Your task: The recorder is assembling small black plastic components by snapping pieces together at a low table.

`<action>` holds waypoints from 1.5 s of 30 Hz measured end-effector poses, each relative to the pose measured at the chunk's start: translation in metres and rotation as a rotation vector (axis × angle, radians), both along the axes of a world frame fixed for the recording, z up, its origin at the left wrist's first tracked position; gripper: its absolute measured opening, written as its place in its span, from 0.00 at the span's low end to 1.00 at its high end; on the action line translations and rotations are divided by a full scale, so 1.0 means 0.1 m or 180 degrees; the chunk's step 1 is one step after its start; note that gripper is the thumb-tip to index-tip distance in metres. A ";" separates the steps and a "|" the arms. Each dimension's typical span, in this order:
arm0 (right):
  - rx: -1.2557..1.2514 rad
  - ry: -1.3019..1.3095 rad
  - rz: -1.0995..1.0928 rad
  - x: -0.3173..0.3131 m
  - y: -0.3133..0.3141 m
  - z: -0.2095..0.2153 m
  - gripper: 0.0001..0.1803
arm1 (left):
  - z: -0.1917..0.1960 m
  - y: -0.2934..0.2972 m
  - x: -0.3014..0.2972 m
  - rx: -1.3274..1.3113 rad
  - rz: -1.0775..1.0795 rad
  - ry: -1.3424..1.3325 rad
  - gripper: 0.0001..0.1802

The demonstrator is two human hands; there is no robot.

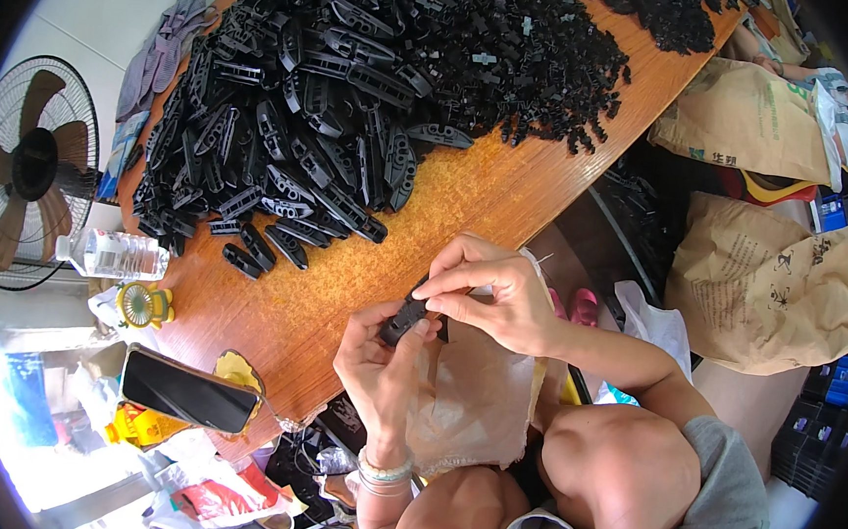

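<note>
Over the table's near edge, my left hand (378, 364) grips a short black plastic part (403, 324) between thumb and fingers. My right hand (505, 300) comes in from the right, its thumb and forefinger pinched at the part's upper end. Whether a separate small piece sits between those fingertips is hidden. Beyond my hands lies a big heap of long, boat-shaped black plastic parts (327, 110) with slots. A spread of much smaller black pieces (536, 66) adjoins it on the right.
A wooden table (488, 185) carries the heaps. Along its left side are a clear bottle (125, 255), a small yellow fan (141, 305) and a phone (189, 388). A large fan (33, 163) stands far left. Brown sacks (766, 288) stand right; pale cloth (474, 396) hangs below my hands.
</note>
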State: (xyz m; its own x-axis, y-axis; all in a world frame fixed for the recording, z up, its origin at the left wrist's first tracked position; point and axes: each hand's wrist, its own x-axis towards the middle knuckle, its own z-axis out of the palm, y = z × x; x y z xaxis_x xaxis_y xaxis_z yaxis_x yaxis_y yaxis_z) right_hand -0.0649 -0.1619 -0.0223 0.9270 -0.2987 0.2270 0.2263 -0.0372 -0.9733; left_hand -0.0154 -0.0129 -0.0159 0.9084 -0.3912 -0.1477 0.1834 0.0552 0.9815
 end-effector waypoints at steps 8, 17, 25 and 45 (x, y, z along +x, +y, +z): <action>-0.1515 -0.0543 -0.0337 0.01 -0.04 -0.13 0.13 | 0.07 0.03 -0.01 -0.0351 -0.0021 0.0348 0.12; -0.0495 0.0469 0.0231 -0.01 0.03 -0.17 0.17 | 0.05 0.11 0.04 -0.0007 -0.0013 0.0118 0.12; 0.0012 0.0874 0.0613 -0.06 -0.18 -0.12 0.14 | -0.05 0.28 0.35 0.0432 -0.1190 -0.0690 0.21; -0.3650 -0.0064 -0.2287 0.56 -1.02 -0.43 0.05 | -0.22 0.41 0.79 0.0767 0.0988 -0.1358 0.13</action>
